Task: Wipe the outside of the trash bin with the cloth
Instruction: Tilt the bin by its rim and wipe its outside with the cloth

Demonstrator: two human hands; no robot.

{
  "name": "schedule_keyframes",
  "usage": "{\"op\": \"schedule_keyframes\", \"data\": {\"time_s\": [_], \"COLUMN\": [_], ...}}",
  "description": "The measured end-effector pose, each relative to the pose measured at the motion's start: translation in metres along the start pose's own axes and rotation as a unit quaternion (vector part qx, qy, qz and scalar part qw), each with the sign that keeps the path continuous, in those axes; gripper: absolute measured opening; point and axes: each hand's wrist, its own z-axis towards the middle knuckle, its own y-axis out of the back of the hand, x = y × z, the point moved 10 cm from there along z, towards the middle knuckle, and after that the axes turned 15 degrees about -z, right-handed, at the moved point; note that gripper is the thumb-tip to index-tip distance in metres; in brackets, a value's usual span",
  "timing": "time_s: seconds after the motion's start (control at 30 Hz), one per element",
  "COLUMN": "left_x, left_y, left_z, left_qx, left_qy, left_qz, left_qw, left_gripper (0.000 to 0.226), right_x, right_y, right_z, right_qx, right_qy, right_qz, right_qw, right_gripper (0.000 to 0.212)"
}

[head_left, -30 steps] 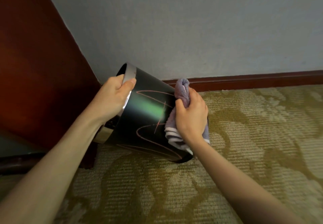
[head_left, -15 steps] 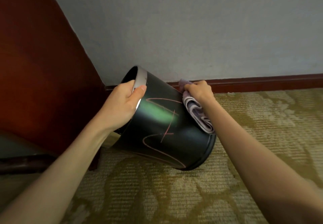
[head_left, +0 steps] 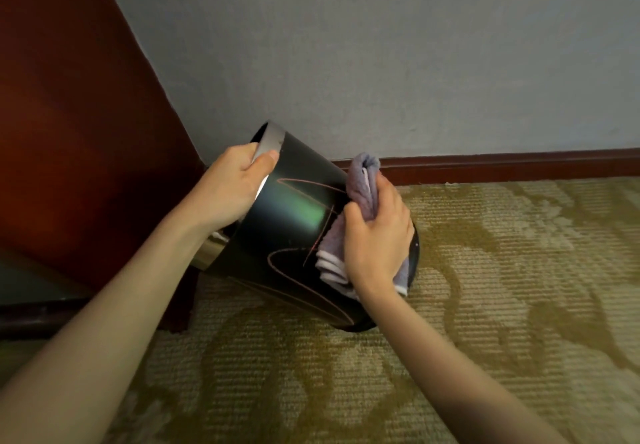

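A black trash bin (head_left: 291, 235) with a silver rim and thin pink scribbled lines leans tilted, its mouth up and to the left, its base on the carpet. My left hand (head_left: 232, 187) grips the silver rim, thumb on the outside. My right hand (head_left: 377, 232) presses a folded lilac cloth (head_left: 362, 183) against the bin's right side near its base. The cloth bunches above the fingers and its folded edges stick out below the palm. Part of the bin's right flank is hidden by hand and cloth.
A dark red wooden panel (head_left: 69, 114) stands at the left. A grey wall (head_left: 381, 55) with a reddish baseboard (head_left: 502, 166) runs behind the bin. Patterned beige carpet (head_left: 485, 287) covers the floor to the right and in front.
My right hand slid with the cloth from the far upper side of the bin down over its near right side. The left hand keeps its hold on the rim.
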Motion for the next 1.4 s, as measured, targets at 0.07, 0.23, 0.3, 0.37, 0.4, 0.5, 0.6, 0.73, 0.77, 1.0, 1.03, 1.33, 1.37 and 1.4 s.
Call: {"op": "schedule_keyframes", "data": {"time_s": [0.07, 0.23, 0.3, 0.37, 0.4, 0.5, 0.6, 0.73, 0.77, 1.0, 1.03, 1.33, 1.37, 1.4], "left_x": [-0.003, -0.006, -0.007, -0.009, -0.009, -0.011, -0.013, -0.016, -0.015, -0.008, -0.008, -0.003, -0.003, -0.004], "left_y": [-0.002, -0.005, -0.006, -0.008, -0.009, -0.013, -0.021, -0.024, -0.022, -0.010, -0.010, -0.007, -0.008, -0.008], "left_z": [-0.002, -0.005, -0.008, -0.011, -0.013, -0.019, -0.027, -0.022, -0.020, -0.001, 0.002, -0.004, -0.005, -0.006], "left_qx": [0.008, 0.009, 0.009, 0.014, 0.019, 0.032, 0.040, 0.032, 0.029, 0.006, 0.010, 0.016, 0.014, 0.012], "left_qy": [-0.001, 0.003, 0.001, -0.002, -0.002, -0.018, -0.024, -0.034, -0.033, -0.006, -0.003, 0.021, 0.023, 0.026], "left_qz": [-0.014, -0.036, -0.040, -0.048, -0.051, -0.046, -0.047, -0.024, -0.021, -0.002, 0.001, -0.040, -0.049, -0.056], "left_qw": [1.000, 0.999, 0.999, 0.999, 0.998, 0.998, 0.998, 0.999, 0.999, 1.000, 1.000, 0.999, 0.998, 0.998], "left_gripper": [0.051, 0.053, 0.052, 0.048, 0.046, 0.036, 0.038, 0.040, 0.038, 0.044, 0.044, 0.044, 0.047, 0.050], "right_x": [-0.002, 0.002, 0.002, -0.003, -0.008, -0.028, -0.050, -0.061, -0.060, -0.031, -0.024, 0.004, 0.005, 0.006], "right_y": [0.001, 0.001, -0.002, -0.007, -0.012, -0.031, -0.045, -0.052, -0.052, -0.017, -0.011, 0.000, -0.001, -0.002], "right_z": [-0.001, 0.019, 0.025, 0.035, 0.043, 0.071, 0.091, 0.098, 0.097, 0.056, 0.045, -0.003, 0.004, 0.011], "right_qx": [0.004, 0.029, 0.043, 0.066, 0.082, 0.161, 0.222, 0.227, 0.223, 0.100, 0.074, -0.001, 0.010, 0.020], "right_qy": [-0.009, -0.009, -0.011, -0.025, -0.038, -0.092, -0.135, -0.135, -0.131, -0.086, -0.074, 0.008, 0.012, 0.016], "right_qz": [0.010, 0.029, 0.022, 0.015, 0.010, -0.013, -0.017, -0.007, -0.007, -0.014, 0.006, -0.003, 0.004, 0.012], "right_qw": [1.000, 0.999, 0.999, 0.997, 0.996, 0.983, 0.966, 0.964, 0.966, 0.991, 0.994, 1.000, 1.000, 1.000], "right_gripper": [0.054, 0.041, 0.034, 0.027, 0.026, 0.036, 0.034, 0.033, 0.036, 0.040, 0.043, 0.055, 0.051, 0.047]}}
